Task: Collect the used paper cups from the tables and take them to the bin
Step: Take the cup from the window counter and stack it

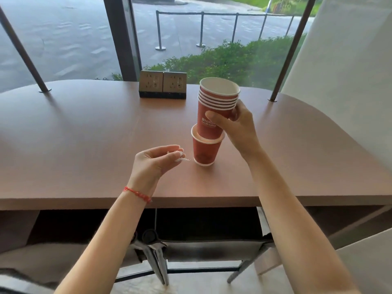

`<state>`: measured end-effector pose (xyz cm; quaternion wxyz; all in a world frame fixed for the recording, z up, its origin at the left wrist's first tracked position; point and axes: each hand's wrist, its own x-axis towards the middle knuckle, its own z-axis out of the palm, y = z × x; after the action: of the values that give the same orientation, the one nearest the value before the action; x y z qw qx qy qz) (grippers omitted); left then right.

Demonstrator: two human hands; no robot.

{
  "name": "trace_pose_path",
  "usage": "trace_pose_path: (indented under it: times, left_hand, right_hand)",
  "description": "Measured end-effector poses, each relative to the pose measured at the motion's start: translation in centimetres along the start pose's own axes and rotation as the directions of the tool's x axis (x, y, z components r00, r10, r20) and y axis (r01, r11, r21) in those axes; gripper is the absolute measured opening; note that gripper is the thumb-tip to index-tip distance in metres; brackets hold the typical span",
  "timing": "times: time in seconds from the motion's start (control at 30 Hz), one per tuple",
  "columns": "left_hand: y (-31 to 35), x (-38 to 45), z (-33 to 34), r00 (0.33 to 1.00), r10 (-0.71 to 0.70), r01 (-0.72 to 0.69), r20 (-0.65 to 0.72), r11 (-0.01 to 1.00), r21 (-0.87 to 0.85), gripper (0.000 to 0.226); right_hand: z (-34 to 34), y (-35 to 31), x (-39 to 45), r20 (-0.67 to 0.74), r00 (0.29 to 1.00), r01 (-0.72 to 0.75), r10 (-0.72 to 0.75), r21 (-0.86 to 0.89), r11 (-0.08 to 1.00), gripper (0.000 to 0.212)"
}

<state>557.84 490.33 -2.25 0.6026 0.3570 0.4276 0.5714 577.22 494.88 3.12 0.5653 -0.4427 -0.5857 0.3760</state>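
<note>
Nearest the camera, dark metal-framed chairs (161,247) sit tucked under a long brown wooden counter (84,145). Above its near edge, a person's left hand (154,160), a red cord bracelet (137,195) at the wrist, curls loosely around a small crumpled white scrap (180,157). Just to its right, a single red paper cup (204,149) stands upright on the counter. The right hand (235,124) grips a nested stack of red paper cups (216,107) with white rolled rims and white lettering, its base entering the lone cup's mouth. The step appears to be adding this cup to the stack; next, the stack likely needs pressing down so the cup lifts with it, then carrying to a bin, none visible. Farther back, a double power-socket block (163,84) stands against the window (63,39).
</note>
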Motion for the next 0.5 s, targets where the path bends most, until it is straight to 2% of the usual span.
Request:
trace_pose_path:
  times: [0.13, 0.33, 0.5]
  left_hand:
    - [-0.2, 0.1, -0.5, 1.000, -0.012, 0.012, -0.028, 1.000, -0.004, 0.017]
    - [-0.2, -0.2, -0.7, 0.999, -0.018, 0.018, -0.040, 1.000, -0.006, 0.028]
    - [-0.5, -0.4, -1.2, 0.999, -0.025, 0.025, -0.034, 1.000, -0.006, 0.028]
  right_hand:
    - [0.2, 1.9, -0.6, 0.040, 0.999, -0.029, 0.031, -0.044, 0.999, 0.050]
    - [0.6, 4.4, -2.2, 0.070, 0.995, -0.065, 0.065, -0.013, 0.998, 0.056]
    - [1.2, 5.6, -3.3, 0.061, 0.991, -0.122, 0.123, -0.015, 0.992, 0.066]
